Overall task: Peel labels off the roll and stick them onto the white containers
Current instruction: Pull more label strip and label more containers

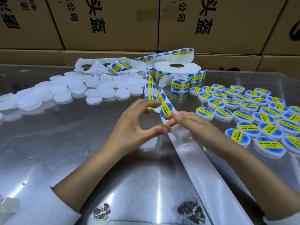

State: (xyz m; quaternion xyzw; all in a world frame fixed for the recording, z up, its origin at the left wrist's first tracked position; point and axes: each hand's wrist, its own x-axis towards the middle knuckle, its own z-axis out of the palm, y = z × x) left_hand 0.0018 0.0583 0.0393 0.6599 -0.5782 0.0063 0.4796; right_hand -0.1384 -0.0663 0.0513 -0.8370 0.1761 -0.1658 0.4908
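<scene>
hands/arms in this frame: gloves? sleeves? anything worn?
No gloves: the left hand and right hand are both bare, and the fingers have short, unpainted nails. No rings, watch or bracelet show. Forearms are bare, with white ribbed knit sleeves pushed back; the right cuff barely shows at the frame's lower right corner.

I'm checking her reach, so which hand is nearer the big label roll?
Left. The left hand lies nearly straight below the big label roll; the right hand sits about as far down the table but more off to its side.
</scene>
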